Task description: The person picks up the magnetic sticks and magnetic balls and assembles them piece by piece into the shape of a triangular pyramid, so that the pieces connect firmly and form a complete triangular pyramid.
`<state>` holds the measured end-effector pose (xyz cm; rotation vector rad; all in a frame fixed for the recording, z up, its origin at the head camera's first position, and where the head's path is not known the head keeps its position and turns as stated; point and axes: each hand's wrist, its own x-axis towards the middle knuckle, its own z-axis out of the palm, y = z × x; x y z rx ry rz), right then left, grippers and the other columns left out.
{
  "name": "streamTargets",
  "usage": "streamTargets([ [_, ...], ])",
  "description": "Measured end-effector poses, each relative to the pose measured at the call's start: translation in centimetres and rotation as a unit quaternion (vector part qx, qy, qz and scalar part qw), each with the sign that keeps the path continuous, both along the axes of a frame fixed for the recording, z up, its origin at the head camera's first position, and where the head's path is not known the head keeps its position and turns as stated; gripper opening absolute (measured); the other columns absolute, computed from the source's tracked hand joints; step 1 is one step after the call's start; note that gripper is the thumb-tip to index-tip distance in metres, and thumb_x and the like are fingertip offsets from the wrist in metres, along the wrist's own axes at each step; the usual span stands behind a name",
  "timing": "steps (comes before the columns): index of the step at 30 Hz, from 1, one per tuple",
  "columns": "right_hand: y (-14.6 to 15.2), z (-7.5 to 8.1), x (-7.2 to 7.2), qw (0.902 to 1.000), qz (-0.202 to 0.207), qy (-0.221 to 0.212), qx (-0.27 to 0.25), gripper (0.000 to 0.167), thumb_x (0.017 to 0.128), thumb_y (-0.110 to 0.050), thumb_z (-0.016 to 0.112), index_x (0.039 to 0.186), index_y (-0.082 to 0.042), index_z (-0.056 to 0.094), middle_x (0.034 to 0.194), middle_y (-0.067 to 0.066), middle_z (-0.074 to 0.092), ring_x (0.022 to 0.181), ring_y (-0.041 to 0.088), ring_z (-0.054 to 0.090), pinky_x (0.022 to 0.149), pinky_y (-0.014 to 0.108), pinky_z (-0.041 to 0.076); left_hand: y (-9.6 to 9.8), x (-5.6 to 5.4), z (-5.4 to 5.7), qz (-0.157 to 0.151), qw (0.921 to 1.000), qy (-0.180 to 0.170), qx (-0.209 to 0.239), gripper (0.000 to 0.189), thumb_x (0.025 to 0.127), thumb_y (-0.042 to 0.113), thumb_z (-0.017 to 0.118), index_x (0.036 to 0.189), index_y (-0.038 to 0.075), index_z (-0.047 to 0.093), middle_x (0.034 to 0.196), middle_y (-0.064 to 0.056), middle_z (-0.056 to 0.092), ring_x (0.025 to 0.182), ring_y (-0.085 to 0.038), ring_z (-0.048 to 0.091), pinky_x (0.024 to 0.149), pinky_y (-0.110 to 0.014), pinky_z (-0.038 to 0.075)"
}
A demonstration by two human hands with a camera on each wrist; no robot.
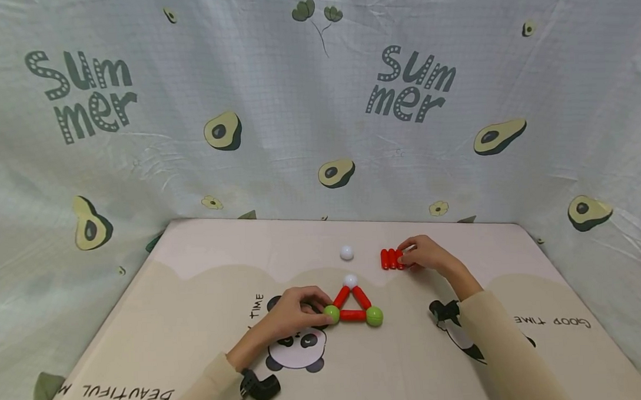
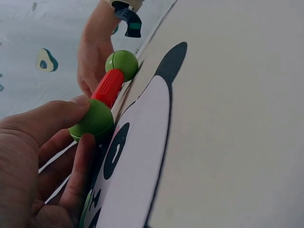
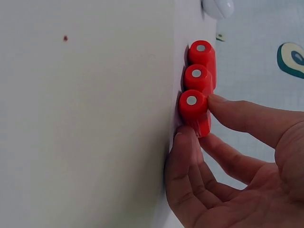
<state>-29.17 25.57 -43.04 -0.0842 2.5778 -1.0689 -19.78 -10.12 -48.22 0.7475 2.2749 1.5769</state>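
Observation:
A triangle of red magnetic rods [image 1: 353,315] lies on the table, with a white ball [image 1: 350,280] at its far corner and a green ball [image 1: 374,316] at its right corner. My left hand [image 1: 302,308] pinches the left green ball [image 2: 95,118] between thumb and fingers. Farther back, three loose red magnetic rods [image 1: 391,259] lie side by side. At their right end, my right hand [image 1: 427,253] grips the outermost red rod [image 3: 194,105], thumb on top and fingertips at its side. Round silvery discs show in the rods' ends.
Beyond the triangle sits a loose white ball [image 1: 346,252], left of the three rods. The table [image 1: 213,321] carries printed pandas and lettering. A hanging cloth [image 1: 277,160] with avocado prints stands behind the table's far edge.

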Motion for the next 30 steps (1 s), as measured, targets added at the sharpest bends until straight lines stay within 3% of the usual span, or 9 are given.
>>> streamTargets([
  [12,-0.5,0.1,0.3,0.9981,-0.048,-0.031,-0.022,0.043,0.095,-0.011,0.065,0.133,0.004,0.052,0.101,0.012,0.066,0.074,0.017,0.061,0.072,0.026,0.056,0.0,0.0,-0.1,0.0,1.0,0.0,-0.004,0.025,0.087,0.025,0.084,0.109,0.018,0.075,0.097,-0.002,0.074,0.08,-0.012,0.07,0.073,-0.022,0.056],
  [19,-0.6,0.2,0.8,0.996,-0.075,-0.027,-0.04,0.041,0.094,-0.008,0.064,0.13,0.005,0.05,0.104,0.015,0.067,0.077,0.018,0.062,0.074,0.026,0.058,-0.1,0.1,-0.1,0.002,1.0,-0.001,-0.004,0.025,0.087,0.025,0.083,0.11,0.018,0.075,0.098,-0.002,0.074,0.082,-0.012,0.07,0.073,-0.021,0.056],
  [30,-0.6,1.8,2.0,0.9953,-0.075,-0.012,-0.06,0.045,0.096,-0.009,0.065,0.135,0.003,0.048,0.118,0.022,0.064,0.091,0.023,0.066,0.084,0.033,0.062,-0.1,-0.1,-0.2,0.002,1.0,0.002,-0.006,0.024,0.087,0.025,0.084,0.109,0.019,0.075,0.098,-0.003,0.074,0.08,-0.012,0.07,0.072,-0.021,0.056],
])
